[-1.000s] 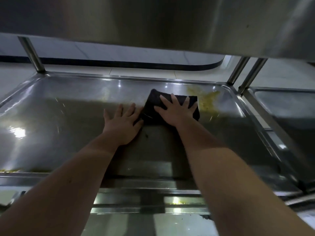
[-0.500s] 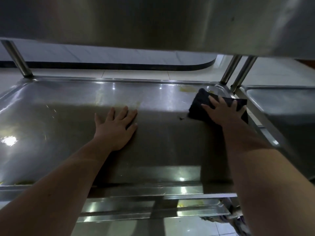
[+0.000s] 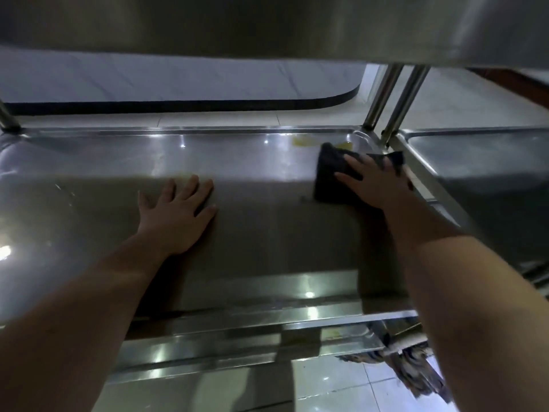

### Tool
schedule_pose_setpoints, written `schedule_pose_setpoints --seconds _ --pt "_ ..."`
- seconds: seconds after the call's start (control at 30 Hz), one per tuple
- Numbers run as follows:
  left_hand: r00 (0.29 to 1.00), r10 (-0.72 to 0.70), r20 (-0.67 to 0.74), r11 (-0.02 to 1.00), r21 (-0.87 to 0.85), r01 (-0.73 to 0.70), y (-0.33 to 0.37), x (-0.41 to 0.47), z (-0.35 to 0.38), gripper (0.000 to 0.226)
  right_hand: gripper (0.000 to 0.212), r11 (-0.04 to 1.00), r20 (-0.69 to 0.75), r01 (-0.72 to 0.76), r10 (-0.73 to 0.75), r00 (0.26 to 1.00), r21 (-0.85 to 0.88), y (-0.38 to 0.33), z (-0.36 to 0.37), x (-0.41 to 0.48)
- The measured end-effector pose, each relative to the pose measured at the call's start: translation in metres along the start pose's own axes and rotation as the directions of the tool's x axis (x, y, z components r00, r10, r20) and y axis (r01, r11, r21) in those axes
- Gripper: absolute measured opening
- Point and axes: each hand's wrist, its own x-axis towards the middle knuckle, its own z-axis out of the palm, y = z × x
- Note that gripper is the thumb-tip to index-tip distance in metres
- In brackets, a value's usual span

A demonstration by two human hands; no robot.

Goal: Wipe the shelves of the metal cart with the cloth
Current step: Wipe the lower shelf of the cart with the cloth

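A dark cloth [image 3: 328, 176] lies flat near the far right corner of the metal cart's middle shelf [image 3: 267, 221]. My right hand [image 3: 375, 182] presses down on it with fingers spread straight. My left hand [image 3: 178, 215] rests flat on the bare steel near the shelf's middle, fingers spread. A yellowish smear [image 3: 303, 141] sits on the shelf just beyond the cloth, by the back rim. Part of the cloth is hidden under my right hand.
The upper shelf [image 3: 267, 25] overhangs close above. Two upright posts [image 3: 395, 99] stand at the far right corner. A second steel cart shelf [image 3: 481, 168] adjoins on the right. A lower shelf [image 3: 208, 346] and tiled floor [image 3: 341, 382] show below the front edge.
My right hand has slid the cloth from the shelf's middle to the far right corner, over most of the yellow smear. My left hand stayed flat in place.
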Motion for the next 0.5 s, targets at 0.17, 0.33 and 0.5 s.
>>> schedule_pose_setpoints --seconds 0.17,0.33,0.5 --pt "1.0 -0.002 0.026 1.0 0.011 0.002 0.008 -0.002 -0.001 0.058 0.069 0.988 0.042 -0.148 0.147 0.988 0.039 -0.006 0.004 -0.028" --pt "0.998 0.004 0.056 1.0 0.025 -0.006 0.005 -0.005 -0.008 0.055 0.073 0.947 0.016 0.318 -0.319 0.948 0.053 -0.137 0.022 -0.093" --pt "0.996 0.051 0.068 0.996 0.076 -0.056 0.001 -0.006 -0.008 0.058 0.07 0.973 -0.03 0.219 -0.217 0.976 0.072 -0.072 0.017 -0.096"
